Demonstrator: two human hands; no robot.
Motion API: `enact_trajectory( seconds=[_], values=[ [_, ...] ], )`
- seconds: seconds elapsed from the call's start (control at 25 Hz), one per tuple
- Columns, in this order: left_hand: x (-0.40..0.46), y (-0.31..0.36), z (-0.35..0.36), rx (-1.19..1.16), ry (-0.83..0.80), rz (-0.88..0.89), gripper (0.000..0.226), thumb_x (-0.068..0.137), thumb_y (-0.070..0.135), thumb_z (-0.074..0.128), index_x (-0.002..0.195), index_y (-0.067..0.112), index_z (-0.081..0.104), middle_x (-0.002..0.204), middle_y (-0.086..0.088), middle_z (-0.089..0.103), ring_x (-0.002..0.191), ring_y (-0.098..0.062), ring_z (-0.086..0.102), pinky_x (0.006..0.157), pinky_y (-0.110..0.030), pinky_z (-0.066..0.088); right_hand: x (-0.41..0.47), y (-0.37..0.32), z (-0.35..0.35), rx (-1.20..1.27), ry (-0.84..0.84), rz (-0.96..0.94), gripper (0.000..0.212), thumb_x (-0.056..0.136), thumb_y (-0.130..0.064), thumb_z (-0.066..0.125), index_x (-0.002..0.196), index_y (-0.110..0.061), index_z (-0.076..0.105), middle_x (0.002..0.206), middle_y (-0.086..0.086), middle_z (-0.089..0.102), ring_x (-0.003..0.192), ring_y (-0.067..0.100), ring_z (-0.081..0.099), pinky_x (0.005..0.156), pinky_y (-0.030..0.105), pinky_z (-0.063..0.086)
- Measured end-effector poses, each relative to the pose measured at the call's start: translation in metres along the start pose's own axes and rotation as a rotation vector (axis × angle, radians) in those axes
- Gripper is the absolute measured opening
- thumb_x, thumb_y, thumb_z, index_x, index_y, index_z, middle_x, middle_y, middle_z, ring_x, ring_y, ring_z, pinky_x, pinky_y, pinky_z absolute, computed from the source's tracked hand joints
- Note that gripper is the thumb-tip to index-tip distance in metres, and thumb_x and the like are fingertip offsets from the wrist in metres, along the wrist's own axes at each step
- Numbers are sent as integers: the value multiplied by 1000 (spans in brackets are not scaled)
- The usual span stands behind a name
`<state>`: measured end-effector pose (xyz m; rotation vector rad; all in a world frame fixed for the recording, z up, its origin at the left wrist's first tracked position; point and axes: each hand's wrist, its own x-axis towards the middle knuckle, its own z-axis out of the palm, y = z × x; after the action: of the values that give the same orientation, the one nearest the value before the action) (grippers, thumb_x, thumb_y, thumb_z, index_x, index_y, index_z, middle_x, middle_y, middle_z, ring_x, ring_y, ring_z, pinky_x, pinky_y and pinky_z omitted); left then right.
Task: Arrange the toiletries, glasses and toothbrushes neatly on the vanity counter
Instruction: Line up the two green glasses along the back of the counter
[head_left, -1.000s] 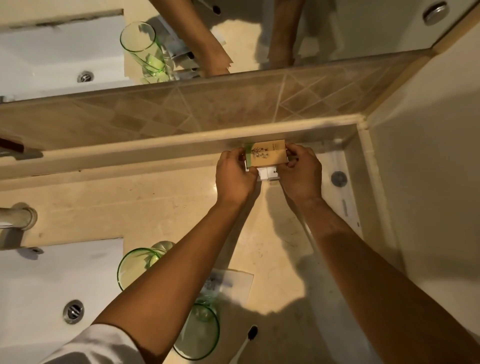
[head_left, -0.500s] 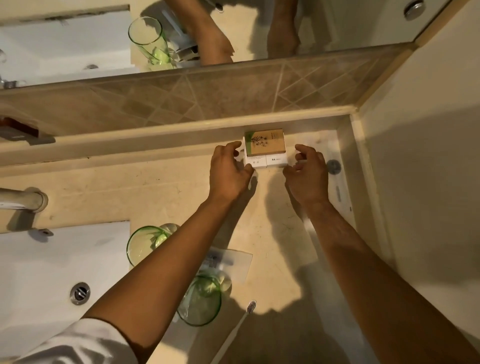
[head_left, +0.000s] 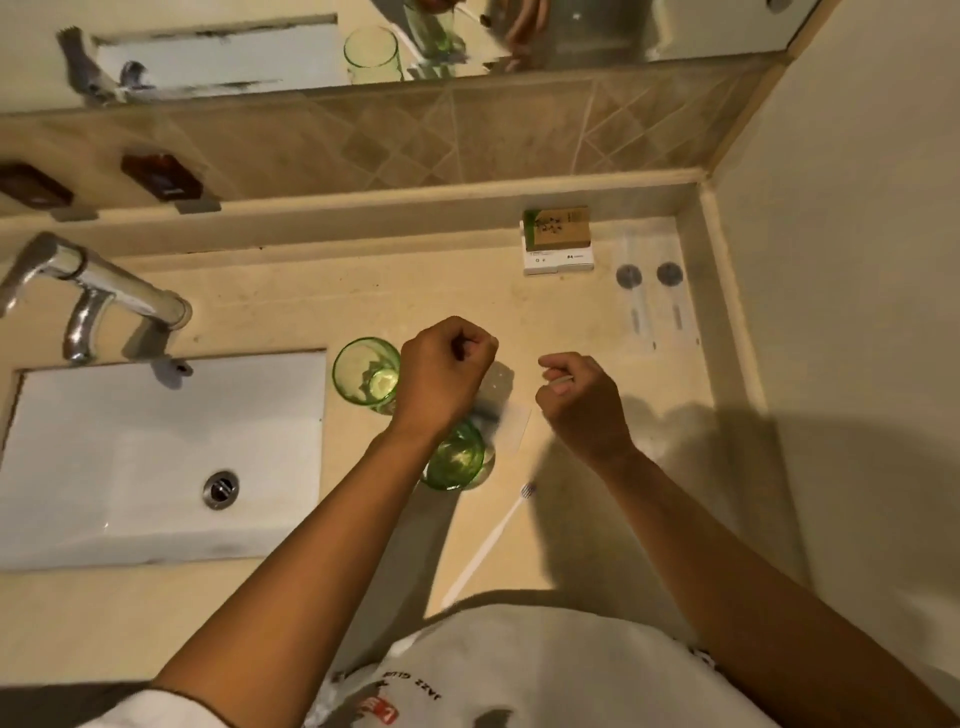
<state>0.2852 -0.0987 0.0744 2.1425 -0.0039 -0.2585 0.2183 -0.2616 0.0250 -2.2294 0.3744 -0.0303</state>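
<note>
1. Beige stone vanity counter (head_left: 291, 312) runs between a white undermount sink (head_left: 156, 441) with a chrome faucet (head_left: 98, 291) on the left and a side wall on the right; a mirror sits above the tiled backsplash.
2. Against the back ledge, a brown soap box (head_left: 558, 228) lies stacked on white toiletry boxes (head_left: 558, 261), with two clear packets (head_left: 655, 296) just beside them to the right.
3. Two green glasses, far green glass (head_left: 363, 375) and near green glass (head_left: 453, 461), stand by the sink's right edge, a clear sachet (head_left: 506, 415) lying beside them.
4. A white toothbrush (head_left: 488, 543) lies flat near the front edge, its long axis diagonal, bristles pointing away and to the right, handle toward the person's body.
5. The left hand (head_left: 441, 374) is clenched over the glasses, holding nothing visible.
6. The right hand (head_left: 582, 400) is loosely curled; whether it pinches something small, I cannot tell.
7. The toothbrush lies nearer the body than both hands, roughly between the forearms; the head looks closer to the right hand.
</note>
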Motion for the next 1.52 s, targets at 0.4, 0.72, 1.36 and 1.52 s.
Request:
enact_trajectory(
  seconds=[0.4, 0.72, 1.36, 1.52],
  values=[
    [-111, -93, -51, -14, 143, -153, 10, 91, 28, 67, 82, 26, 70, 74, 12, 70, 75, -3, 65, 67, -25, 51, -82, -13, 34, 107, -315, 135, 41, 86, -17, 60, 126, -10, 58, 114, 11, 65, 96, 18, 60, 80, 24, 44],
    [-117, -120, -44, 31, -127, -229, 67, 83, 23, 80, 142, 22, 50, 121, 5, 64, 109, -15, 63, 90, -27, 47, -85, -37, 48, 89, -330, 120, 62, 82, -8, 71, 138, -23, 51, 114, -12, 59, 89, -10, 54, 59, -7, 38],
    [-99, -111, -35, 66, -185, -87, 59, 77, 26, 84, 132, 30, 63, 124, 5, 72, 113, -19, 67, 83, -20, 45, -77, -37, 40, 106, -384, 136, 64, 81, -10, 75, 139, -25, 54, 129, -1, 62, 114, 14, 59, 85, 23, 48],
    [-90, -92, -44, 82, -159, -2, 61, 75, 34, 85, 132, 36, 62, 114, 11, 73, 96, -8, 70, 78, -23, 54, -62, -44, 20, 153, -394, 123, 60, 83, -9, 74, 136, -27, 55, 129, 0, 61, 105, 9, 61, 68, 5, 48]
  ],
)
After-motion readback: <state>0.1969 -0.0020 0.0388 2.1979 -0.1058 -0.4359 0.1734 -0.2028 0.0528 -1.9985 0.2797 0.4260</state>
